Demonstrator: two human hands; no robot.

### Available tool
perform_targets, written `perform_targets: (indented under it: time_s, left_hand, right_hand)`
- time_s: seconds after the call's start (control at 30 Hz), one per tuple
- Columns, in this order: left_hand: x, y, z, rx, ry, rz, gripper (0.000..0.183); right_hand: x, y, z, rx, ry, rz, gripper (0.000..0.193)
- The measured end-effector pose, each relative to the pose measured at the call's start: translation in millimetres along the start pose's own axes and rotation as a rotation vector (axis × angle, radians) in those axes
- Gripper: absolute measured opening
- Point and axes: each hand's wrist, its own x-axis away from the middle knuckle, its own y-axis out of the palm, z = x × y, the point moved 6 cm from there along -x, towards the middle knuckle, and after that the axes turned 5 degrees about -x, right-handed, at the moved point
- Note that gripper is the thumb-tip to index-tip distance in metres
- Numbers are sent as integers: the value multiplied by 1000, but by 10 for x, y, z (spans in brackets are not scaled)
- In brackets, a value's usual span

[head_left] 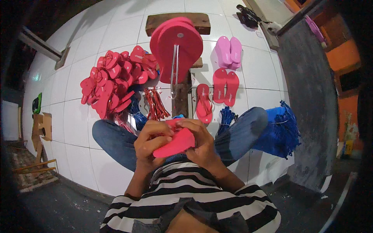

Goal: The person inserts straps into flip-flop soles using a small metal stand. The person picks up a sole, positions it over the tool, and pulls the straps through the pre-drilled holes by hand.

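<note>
A red-pink flip-flop sole [175, 144] is bent between my two hands, above my lap. My left hand [150, 140] grips its left side, fingers curled over the top. My right hand [203, 144] is closed on the other side, its fingertips close to those of the left. Whatever lies between the fingertips is hidden. Just beyond my hands, a stack of red-pink soles [176, 37] rests on a wooden stand [200, 22], with a thin metal rod [173, 73] in front of it. Right of the stand, a red flip-flop [204, 103] with its strap fitted lies on the tiles.
A heap of red-pink flip-flops [112, 77] covers the floor at left, beside a bundle of red straps [156, 105]. Blue straps [226, 118] lie by my right knee, with a larger blue bundle [278, 128] beyond it. Red soles [225, 87] and lilac soles [228, 52] lie farther right.
</note>
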Motion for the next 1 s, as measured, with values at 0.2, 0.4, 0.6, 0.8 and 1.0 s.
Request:
perform_targets:
  time_s: [0.2, 0.4, 0.6, 0.8, 1.0]
  left_hand:
    - [60, 127, -299, 312, -504, -323, 33]
    - [-12, 293, -484, 96, -566, -569, 23]
    - [173, 462, -868, 647, -1011, -81, 24]
    - [384, 949, -1310, 135, -791, -396, 28]
    - [250, 1228, -1392, 284, -854, -442, 29]
  right_hand:
    - [127, -230, 60, 74, -17, -85, 37]
    - [227, -247, 233, 45, 95, -108, 37]
    - [297, -578, 336, 130, 311, 0, 30]
    - [308, -957, 646, 341, 403, 42, 21]
    - [282, -773, 1154, 417, 412, -395, 34]
